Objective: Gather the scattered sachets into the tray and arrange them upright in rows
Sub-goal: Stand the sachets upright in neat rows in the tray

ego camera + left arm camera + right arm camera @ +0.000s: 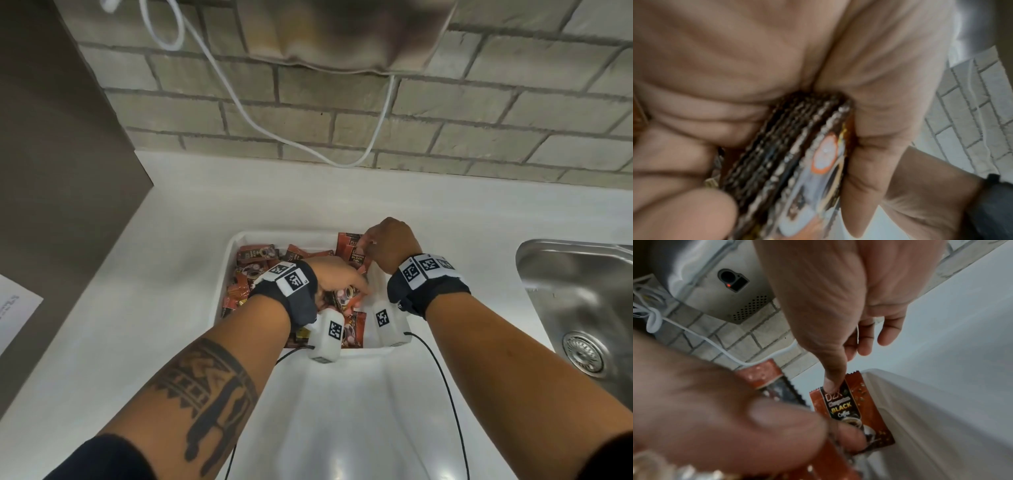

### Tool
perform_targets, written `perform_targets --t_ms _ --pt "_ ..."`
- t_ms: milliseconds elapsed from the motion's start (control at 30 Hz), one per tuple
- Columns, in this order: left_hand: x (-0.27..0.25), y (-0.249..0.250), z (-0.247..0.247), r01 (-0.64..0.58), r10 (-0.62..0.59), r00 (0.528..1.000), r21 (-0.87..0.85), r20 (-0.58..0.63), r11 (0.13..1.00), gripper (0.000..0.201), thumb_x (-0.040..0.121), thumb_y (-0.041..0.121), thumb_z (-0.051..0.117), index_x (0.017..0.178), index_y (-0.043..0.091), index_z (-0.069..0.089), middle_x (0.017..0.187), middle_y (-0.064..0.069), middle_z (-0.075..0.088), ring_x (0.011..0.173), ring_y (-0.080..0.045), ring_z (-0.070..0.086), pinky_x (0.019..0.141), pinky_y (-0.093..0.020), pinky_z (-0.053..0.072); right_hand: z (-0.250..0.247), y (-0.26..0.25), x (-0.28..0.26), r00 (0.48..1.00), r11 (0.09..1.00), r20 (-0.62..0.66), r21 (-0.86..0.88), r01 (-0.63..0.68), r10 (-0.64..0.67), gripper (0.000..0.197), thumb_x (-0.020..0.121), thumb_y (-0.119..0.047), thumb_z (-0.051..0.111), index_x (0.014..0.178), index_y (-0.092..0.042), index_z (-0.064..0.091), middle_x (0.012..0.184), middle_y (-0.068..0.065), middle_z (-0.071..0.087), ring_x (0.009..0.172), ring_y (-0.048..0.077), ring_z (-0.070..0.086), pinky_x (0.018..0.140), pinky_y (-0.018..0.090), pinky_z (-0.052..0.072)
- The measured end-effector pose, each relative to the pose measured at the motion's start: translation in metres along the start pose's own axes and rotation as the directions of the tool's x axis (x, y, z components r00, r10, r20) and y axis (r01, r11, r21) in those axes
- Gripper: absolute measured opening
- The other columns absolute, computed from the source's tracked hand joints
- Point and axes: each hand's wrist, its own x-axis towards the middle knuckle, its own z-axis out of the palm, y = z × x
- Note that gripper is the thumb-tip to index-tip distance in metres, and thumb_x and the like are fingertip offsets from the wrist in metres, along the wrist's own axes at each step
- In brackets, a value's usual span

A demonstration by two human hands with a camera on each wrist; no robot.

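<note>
Head view looks down on a white tray sitting on a white counter, with both wrists reaching into it. Sachets inside are small, flat, rust-red and brown packets with crimped ends and a coffee-cup picture; most lie jumbled flat across the tray from 9 to 12 o'clock. One reads "BLACK Coffee" on a dark panel.

That black coffee sachet stands upright against the tray's wall at about 1 o'clock, and the right hand pinches its top edge between thumb and fingertips, the other fingers loosely extended.

Left hand sits near the tray's middle. In the left wrist view its fingers are curled round a stack of sachets, held edge-on so the serrated ends show side by side, thumb pressing on one face.

At 3 o'clock beyond the tray lies a steel sink. At 12 o'clock a brick wall carries a looping white cable.
</note>
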Motion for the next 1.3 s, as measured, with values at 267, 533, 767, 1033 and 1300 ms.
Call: perform_targets --t_ms 267,533,767,1033,1300 --pt "0.016 0.004 -0.004 0.028 -0.03 0.999 -0.064 -0.021 0.998 0.026 0.083 0.031 0.074 0.089 0.006 0.073 0.087 -0.013 0.069 0.08 -0.028 0.063 0.064 -0.029 0.053 0.001 0.007 0.007 1.0 0.992 -0.02 0.124 0.02 -0.018 0.02 0.088 -0.013 0.066 0.082 -0.031 0.07 0.08 -0.014 0.057 0.08 0.012 0.059 0.062 0.022 0.044" --pt "0.019 0.0 -0.004 0.063 -0.067 0.998 -0.161 -0.019 0.985 0.024 0.086 0.03 0.075 0.095 0.008 0.07 0.094 -0.015 0.07 0.071 -0.024 0.065 0.052 -0.025 0.05 0.005 0.01 0.005 0.998 0.989 -0.047 0.14 0.038 -0.032 0.018 0.086 -0.014 0.071 0.095 -0.027 0.062 0.1 0.0 0.06 0.087 0.016 0.056 0.073 0.026 0.041" --pt "0.018 -0.002 -0.003 0.062 -0.071 0.997 -0.186 -0.038 0.981 0.021 0.086 0.027 0.076 0.096 0.01 0.071 0.103 -0.017 0.071 0.09 -0.032 0.065 0.067 -0.033 0.054 0.005 0.009 0.003 0.995 0.986 -0.08 0.152 0.066 -0.054 0.019 0.085 -0.017 0.073 0.093 -0.027 0.06 0.1 0.002 0.062 0.089 0.018 0.059 0.073 0.027 0.044" --pt "0.005 -0.009 -0.006 -0.039 0.034 0.999 -0.26 -0.024 0.965 0.033 0.085 0.018 0.08 0.115 0.008 0.068 0.101 -0.009 0.075 0.089 -0.022 0.071 0.06 -0.03 0.058 -0.004 0.015 -0.011 0.986 0.962 -0.137 0.243 0.122 -0.091 0.007 0.091 -0.029 0.066 0.085 -0.03 0.063 0.09 -0.009 0.064 0.081 0.008 0.057 0.061 0.014 0.034" --pt "-0.01 -0.019 -0.012 -0.258 0.242 0.966 -0.379 -0.089 0.889 0.034 0.082 0.014 0.083 0.114 0.014 0.072 0.116 -0.01 0.074 0.113 -0.027 0.067 0.098 -0.05 0.053 -0.019 0.016 -0.037 0.952 0.894 0.261 0.446 0.029 -0.162 0.025 0.085 -0.027 0.078 0.105 -0.016 0.07 0.093 0.0 0.074 0.087 0.016 0.07 0.071 0.019 0.05"
